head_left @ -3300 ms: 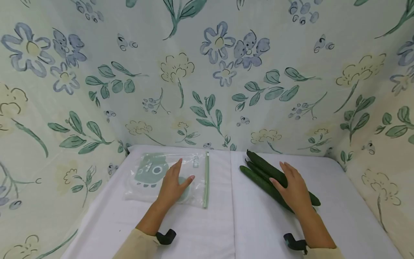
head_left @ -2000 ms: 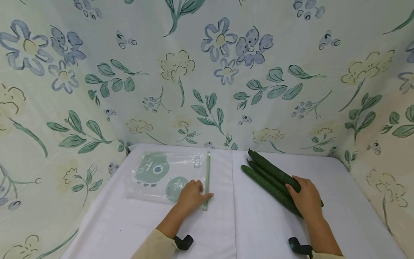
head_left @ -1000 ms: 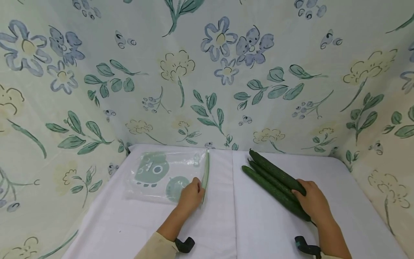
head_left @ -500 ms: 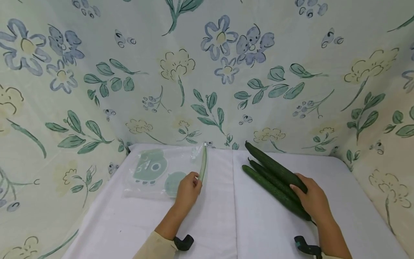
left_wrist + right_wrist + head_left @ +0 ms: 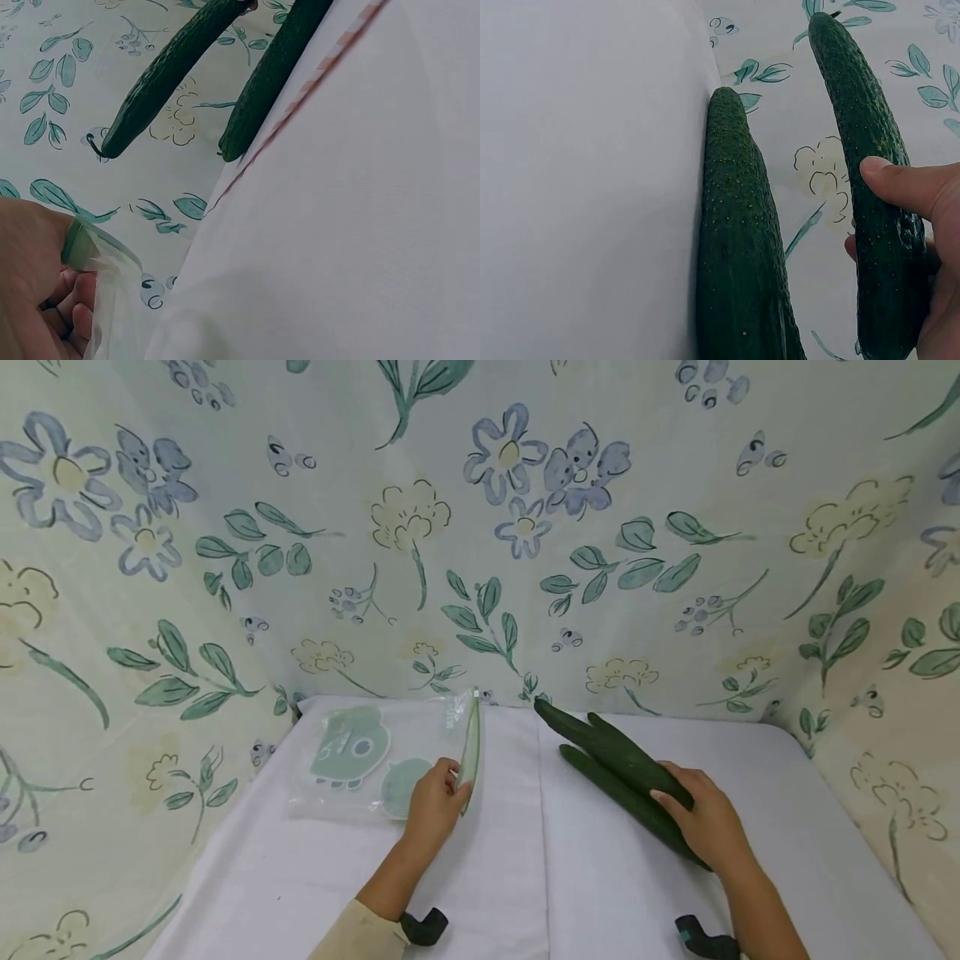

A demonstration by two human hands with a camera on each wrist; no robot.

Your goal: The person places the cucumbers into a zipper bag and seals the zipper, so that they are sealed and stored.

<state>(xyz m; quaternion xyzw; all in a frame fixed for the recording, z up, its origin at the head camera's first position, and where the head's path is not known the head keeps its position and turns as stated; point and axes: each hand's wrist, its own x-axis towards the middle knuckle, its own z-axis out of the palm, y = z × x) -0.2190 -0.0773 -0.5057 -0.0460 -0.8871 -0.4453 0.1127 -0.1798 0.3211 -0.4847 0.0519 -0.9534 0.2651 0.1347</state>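
Gripping in right hand [image 5: 705, 822] a long dark-green cucumber [image 5: 889, 281], slanted away leftward. Pinching in left hand [image 5: 435, 802] the facing green edge [image 5: 470, 743] of a clear plastic bag [image 5: 352, 747].

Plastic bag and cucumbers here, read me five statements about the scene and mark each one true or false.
1. The left hand pinches the plastic bag by its green strip. True.
2. The right hand holds nothing. False: it holds a cucumber.
3. Two other cucumbers are in view. True.
4. In the head view, the bag lies right of the cucumbers. False: it lies left.
5. The tablecloth is black. False: it is white.
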